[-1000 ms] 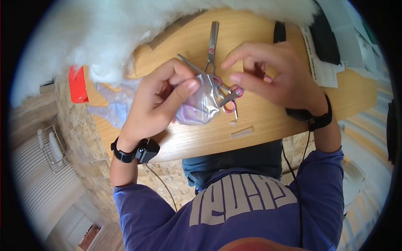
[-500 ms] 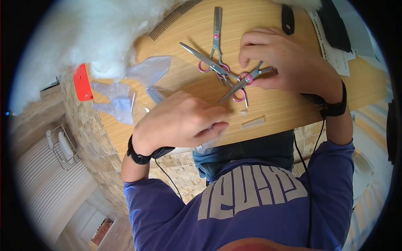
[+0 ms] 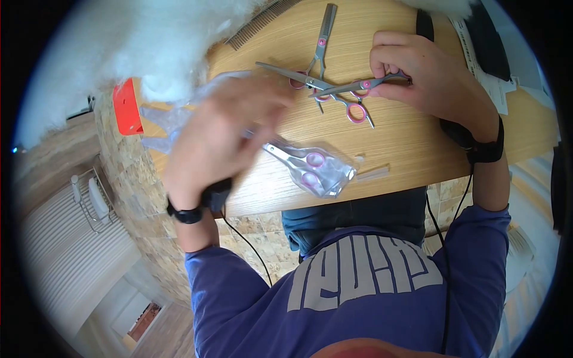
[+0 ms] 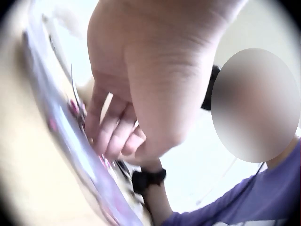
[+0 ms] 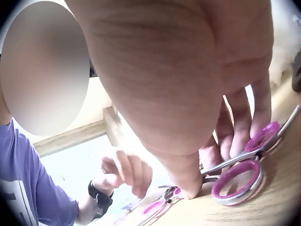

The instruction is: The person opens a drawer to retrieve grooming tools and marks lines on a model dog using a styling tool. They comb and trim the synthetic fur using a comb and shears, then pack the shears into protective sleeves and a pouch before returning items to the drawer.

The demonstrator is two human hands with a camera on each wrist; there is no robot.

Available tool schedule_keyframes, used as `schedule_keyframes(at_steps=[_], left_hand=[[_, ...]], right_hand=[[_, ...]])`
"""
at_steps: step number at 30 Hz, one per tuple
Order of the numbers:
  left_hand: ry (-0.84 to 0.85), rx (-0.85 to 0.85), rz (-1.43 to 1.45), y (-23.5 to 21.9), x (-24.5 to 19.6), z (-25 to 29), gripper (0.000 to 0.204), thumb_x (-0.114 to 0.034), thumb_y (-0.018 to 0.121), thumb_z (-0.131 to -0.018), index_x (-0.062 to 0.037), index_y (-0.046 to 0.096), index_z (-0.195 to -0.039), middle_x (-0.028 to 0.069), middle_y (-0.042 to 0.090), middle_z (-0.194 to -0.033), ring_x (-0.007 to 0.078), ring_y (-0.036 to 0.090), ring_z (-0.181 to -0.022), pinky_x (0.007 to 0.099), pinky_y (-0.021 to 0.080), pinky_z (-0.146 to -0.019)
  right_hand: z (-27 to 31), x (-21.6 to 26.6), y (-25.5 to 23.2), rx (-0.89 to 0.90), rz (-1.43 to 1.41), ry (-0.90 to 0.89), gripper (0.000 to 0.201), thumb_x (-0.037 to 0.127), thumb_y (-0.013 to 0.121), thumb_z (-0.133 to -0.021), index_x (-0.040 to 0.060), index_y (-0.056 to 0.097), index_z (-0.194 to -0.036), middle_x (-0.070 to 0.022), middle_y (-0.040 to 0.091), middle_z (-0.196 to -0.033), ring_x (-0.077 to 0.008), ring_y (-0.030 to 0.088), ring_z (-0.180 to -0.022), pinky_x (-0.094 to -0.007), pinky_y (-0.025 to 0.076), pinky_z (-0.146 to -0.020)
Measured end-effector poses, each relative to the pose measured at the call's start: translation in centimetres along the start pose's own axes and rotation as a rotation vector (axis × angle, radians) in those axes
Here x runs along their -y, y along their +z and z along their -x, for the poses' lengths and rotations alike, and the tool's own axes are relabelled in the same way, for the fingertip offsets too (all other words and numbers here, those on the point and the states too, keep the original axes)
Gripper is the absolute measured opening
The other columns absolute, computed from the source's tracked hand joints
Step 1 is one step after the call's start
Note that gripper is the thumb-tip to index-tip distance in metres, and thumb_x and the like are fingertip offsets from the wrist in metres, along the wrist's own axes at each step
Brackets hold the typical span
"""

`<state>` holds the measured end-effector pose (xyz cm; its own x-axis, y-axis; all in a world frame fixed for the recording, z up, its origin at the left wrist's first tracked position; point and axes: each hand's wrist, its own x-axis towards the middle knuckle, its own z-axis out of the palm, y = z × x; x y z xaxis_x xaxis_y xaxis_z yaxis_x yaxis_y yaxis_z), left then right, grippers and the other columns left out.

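Observation:
My right hand (image 3: 424, 71) pinches a pair of scissors with a pink screw (image 3: 346, 89) near the handles, blades pointing left. These blades cross another pink-ringed pair (image 3: 280, 70); toothed thinning scissors (image 3: 326, 33) lie just behind. Blurred in the head view, my left hand (image 3: 218, 134) is raised, fingers loosely bent and holding nothing. A clear pouch (image 3: 334, 182) with pink-ringed scissors lies at its right, partly hidden by it. The left wrist view shows the pouch (image 4: 80, 141) beside the left hand (image 4: 141, 84). In the right wrist view, the right hand (image 5: 188, 84) is beside pink scissor rings (image 5: 237, 181).
White fluffy material (image 3: 137, 48) covers the back left, beside a comb (image 3: 259, 24) and a red object (image 3: 126, 107). Crumpled plastic (image 3: 161, 122) lies at the left. A clear strip (image 3: 373, 173) is near the front edge; a black case (image 3: 489, 45) lies at the back right.
The pouch, held by my left hand earlier, now lies on the table, and that hand has moved left. My right hand has taken hold of the scissors, whose blades have swung leftward.

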<state>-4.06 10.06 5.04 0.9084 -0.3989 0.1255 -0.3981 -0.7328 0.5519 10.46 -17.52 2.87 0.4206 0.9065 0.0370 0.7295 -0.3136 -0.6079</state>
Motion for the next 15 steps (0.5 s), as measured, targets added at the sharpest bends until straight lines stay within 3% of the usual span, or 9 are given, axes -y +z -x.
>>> schedule_keyframes(at_steps=[2, 3, 5, 7, 10, 12, 13, 15], left_hand=[[-0.251, 0.086, -0.127, -2.7, 0.7, 0.5, 0.036, 0.000, 0.074, -0.085, -0.0018, 0.067, -0.120, 0.0134, 0.070, -0.119, 0.0307, 0.068, -0.109, 0.0394, 0.053, -0.094], [-0.246, 0.092, -0.131, -3.0, 1.5, 1.1, 0.036, 0.000, 0.074, -0.085, -0.0018, 0.067, -0.120, 0.0134, 0.070, -0.119, 0.0307, 0.068, -0.109, 0.0394, 0.053, -0.094], [-0.388, 0.011, -0.242, -2.7, 2.9, 2.0, 0.047, -0.009, 0.079, -0.082, -0.0017, 0.064, -0.126, 0.0158, 0.065, -0.125, 0.0351, 0.062, -0.116, 0.0412, 0.051, -0.097], [-0.462, 0.037, -0.224, -2.8, 3.3, 2.1, 0.055, -0.013, 0.081, -0.081, -0.0022, 0.061, -0.131, 0.0168, 0.061, -0.133, 0.0334, 0.058, -0.122, 0.0414, 0.050, -0.099], [-0.422, -0.008, -0.238, -2.5, 3.4, 1.9, 0.051, -0.012, 0.083, -0.081, -0.0006, 0.062, -0.127, 0.0169, 0.065, -0.123, 0.0346, 0.063, -0.113, 0.0415, 0.052, -0.095], [-0.419, 0.066, -0.100, -2.7, 3.3, 1.4, 0.045, -0.010, 0.083, -0.080, 0.0008, 0.065, -0.120, 0.0153, 0.069, -0.111, 0.0339, 0.067, -0.098, 0.0393, 0.053, -0.088], [-0.417, 0.067, -0.103, -2.7, 3.2, 1.1, 0.045, -0.010, 0.083, -0.080, 0.0008, 0.065, -0.120, 0.0153, 0.069, -0.111, 0.0339, 0.067, -0.098, 0.0393, 0.053, -0.088], [-0.476, 0.085, -0.147, -2.9, 2.5, 0.8, 0.034, -0.009, 0.084, -0.080, 0.0030, 0.068, -0.108, 0.0146, 0.070, -0.101, 0.0299, 0.067, -0.087, 0.0358, 0.054, -0.081]], right_hand=[[-0.1, -0.1, -0.1, 0.004, -0.001, -0.008, 0.028, 0.007, 0.079, -0.079, -0.0007, 0.053, -0.085, -0.0104, 0.049, -0.082, -0.0264, 0.051, -0.071, -0.0370, 0.042, -0.064], [-0.1, -0.1, 0.0, 0.011, 0.000, -0.023, 0.028, 0.007, 0.079, -0.079, -0.0009, 0.053, -0.085, -0.0104, 0.048, -0.082, -0.0263, 0.050, -0.071, -0.0367, 0.042, -0.063], [-0.1, -0.2, 0.2, -0.016, 0.003, -0.046, 0.028, 0.007, 0.078, -0.080, -0.0009, 0.053, -0.085, -0.0102, 0.048, -0.081, -0.0250, 0.050, -0.070, -0.0364, 0.041, -0.063], [-0.2, 0.0, 0.3, -0.035, 0.004, -0.074, 0.027, 0.007, 0.078, -0.081, -0.0009, 0.052, -0.085, -0.0099, 0.047, -0.081, -0.0237, 0.050, -0.069, -0.0362, 0.041, -0.062], [-0.2, 0.8, 0.1, -0.011, -0.051, -0.044, 0.025, 0.009, 0.077, -0.087, 0.0005, 0.053, -0.084, -0.0079, 0.048, -0.080, -0.0181, 0.050, -0.062, -0.0331, 0.040, -0.057], [-0.1, 1.1, 0.4, -0.073, -0.205, 0.002, 0.024, 0.012, 0.075, -0.092, 0.0025, 0.054, -0.086, -0.0054, 0.050, -0.077, -0.0127, 0.050, -0.057, -0.0292, 0.037, -0.051], [-0.1, 0.9, 0.4, -0.077, -0.206, 0.002, 0.024, 0.012, 0.075, -0.092, 0.0025, 0.054, -0.086, -0.0054, 0.050, -0.077, -0.0127, 0.050, -0.057, -0.0292, 0.037, -0.051], [0.0, 0.4, 0.4, -0.146, -0.167, -0.034, 0.021, 0.014, 0.074, -0.094, 0.0042, 0.056, -0.091, -0.0028, 0.054, -0.072, -0.0101, 0.051, -0.052, -0.0262, 0.035, -0.047]])
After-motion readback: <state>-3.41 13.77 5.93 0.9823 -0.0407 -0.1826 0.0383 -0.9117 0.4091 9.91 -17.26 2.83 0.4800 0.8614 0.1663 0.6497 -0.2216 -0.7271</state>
